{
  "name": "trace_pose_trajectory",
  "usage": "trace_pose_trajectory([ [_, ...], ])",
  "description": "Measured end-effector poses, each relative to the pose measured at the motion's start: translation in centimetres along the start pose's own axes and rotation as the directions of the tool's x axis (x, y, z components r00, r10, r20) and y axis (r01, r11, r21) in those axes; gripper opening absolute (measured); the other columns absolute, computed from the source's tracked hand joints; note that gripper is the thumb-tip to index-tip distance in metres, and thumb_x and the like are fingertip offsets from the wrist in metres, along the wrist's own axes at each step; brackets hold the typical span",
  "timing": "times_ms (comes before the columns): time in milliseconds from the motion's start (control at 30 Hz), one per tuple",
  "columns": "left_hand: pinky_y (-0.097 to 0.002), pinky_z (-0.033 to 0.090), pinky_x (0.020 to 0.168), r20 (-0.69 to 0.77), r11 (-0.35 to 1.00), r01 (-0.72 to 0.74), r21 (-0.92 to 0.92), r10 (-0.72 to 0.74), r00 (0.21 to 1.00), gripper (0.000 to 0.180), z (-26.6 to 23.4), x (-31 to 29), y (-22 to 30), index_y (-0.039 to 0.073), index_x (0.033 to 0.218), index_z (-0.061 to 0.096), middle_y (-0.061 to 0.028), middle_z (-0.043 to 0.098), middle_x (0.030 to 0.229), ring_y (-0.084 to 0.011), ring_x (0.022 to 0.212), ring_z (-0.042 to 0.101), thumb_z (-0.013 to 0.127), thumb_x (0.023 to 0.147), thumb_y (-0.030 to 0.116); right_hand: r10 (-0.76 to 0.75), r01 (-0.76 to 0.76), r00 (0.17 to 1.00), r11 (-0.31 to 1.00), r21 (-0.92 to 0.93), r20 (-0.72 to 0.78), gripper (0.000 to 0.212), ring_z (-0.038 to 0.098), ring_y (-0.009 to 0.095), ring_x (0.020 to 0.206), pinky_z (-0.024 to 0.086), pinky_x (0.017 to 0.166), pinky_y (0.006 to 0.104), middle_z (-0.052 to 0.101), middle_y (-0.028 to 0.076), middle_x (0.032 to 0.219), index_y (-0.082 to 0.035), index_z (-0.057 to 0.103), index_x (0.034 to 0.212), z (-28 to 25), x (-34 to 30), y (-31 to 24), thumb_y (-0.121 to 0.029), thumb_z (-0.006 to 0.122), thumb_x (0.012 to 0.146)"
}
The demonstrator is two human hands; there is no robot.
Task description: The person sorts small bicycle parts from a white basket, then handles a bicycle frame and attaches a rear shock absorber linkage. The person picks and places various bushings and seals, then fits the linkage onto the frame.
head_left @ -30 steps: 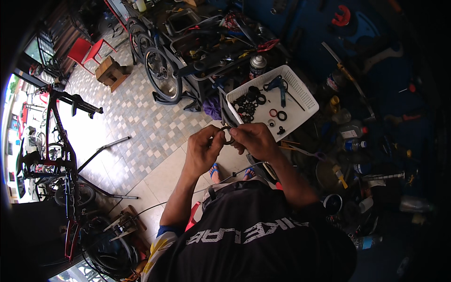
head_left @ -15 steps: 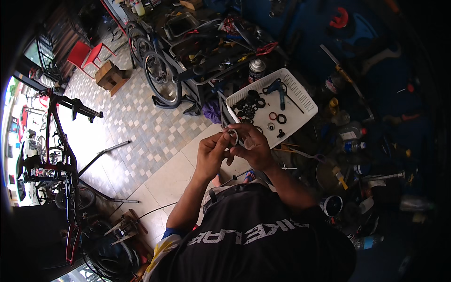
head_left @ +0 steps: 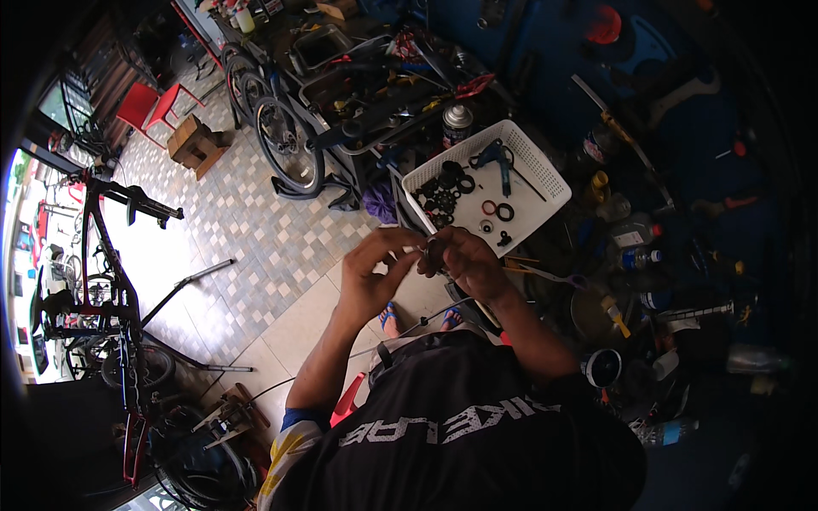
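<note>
Your right hand [head_left: 471, 262] has thumb and fingers clamped on the dark ring [head_left: 434, 250], off the white basket's [head_left: 530, 207] near edge. Ring's just right of your left hand [head_left: 366, 269]: thumb/index apart, contact and ring axis unclear. Beyond: black parts [head_left: 439, 201], basket's left corner.

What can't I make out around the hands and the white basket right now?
All in the head view:
- Round part: partly covered by the right hand; full outline hidden.
- Left hand: detail too small to tell whether its fingertips touch that part.
- Black parts: small and overlapping, so uncountable.
- White basket: near edge partly hidden by the right hand.
</note>
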State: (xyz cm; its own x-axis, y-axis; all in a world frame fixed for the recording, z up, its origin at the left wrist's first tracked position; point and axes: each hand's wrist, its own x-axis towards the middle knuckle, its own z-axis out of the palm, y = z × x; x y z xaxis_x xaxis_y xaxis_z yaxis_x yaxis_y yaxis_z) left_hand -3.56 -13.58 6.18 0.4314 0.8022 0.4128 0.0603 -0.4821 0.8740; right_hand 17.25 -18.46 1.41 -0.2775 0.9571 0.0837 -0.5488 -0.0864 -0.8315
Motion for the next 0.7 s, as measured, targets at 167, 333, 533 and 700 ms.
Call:
trace_pose_trajectory([
  [167,-0.0289,0.054,0.071,0.096,0.999,0.001,0.043,-0.005,0.995,0.059,0.1,0.7,1.3,0.008,0.13,0.067,-0.009,0.066,0.125,-0.0193,0.1,0.063,0.087,0.075,0.004,0.079,-0.097,0.985,0.988,-0.116,-0.151,0.038,0.06,0.011,0.085,0.048,0.078,0.0292,0.069,0.005,0.093,-0.001,0.066,0.111,0.8,-0.7,-1.7,-0.037,0.059,0.104],
  [333,-0.0311,0.056,0.08,0.252,0.982,-0.107,0.156,0.065,0.966,0.061,1.2,1.2,0.3,0.011,0.13,0.067,-0.0085,0.065,0.127,-0.0233,0.107,0.065,0.089,0.073,0.01,0.09,-0.157,0.971,0.938,-0.31,-0.22,0.04,0.06,0.009,0.08,0.048,0.072,0.027,0.069,0.002,0.09,-0.002,0.07,0.103,0.4,-0.9,-1.6,-0.04,0.059,0.104],
  [533,-0.0299,0.057,0.082,0.259,0.899,0.223,-0.378,-0.128,0.957,0.052,0.7,0.5,-2.2,0.005,0.13,0.064,-0.0091,0.064,0.128,-0.0183,0.11,0.064,0.083,0.081,0.002,-0.169,0.028,0.97,0.79,-0.613,-0.173,0.029,0.062,0.012,0.079,0.05,0.071,0.0265,0.068,0.004,0.09,-0.005,0.071,0.105,1.4,-1.4,-3.1,-0.032,0.064,0.1],
  [700,-0.0336,0.06,0.088,0.297,0.83,0.283,-0.481,-0.149,0.943,0.052,-0.7,0.5,-2.6,-0.001,0.133,0.06,-0.0131,0.061,0.133,-0.021,0.119,0.061,0.078,0.084,-0.005,-0.362,0.305,0.876,-0.095,-0.948,0.319,0.03,0.064,0.016,0.078,0.053,0.071,0.0288,0.065,0.005,0.101,-0.023,0.073,0.12,0.6,-2.0,-7.0,-0.02,0.068,0.091],
])
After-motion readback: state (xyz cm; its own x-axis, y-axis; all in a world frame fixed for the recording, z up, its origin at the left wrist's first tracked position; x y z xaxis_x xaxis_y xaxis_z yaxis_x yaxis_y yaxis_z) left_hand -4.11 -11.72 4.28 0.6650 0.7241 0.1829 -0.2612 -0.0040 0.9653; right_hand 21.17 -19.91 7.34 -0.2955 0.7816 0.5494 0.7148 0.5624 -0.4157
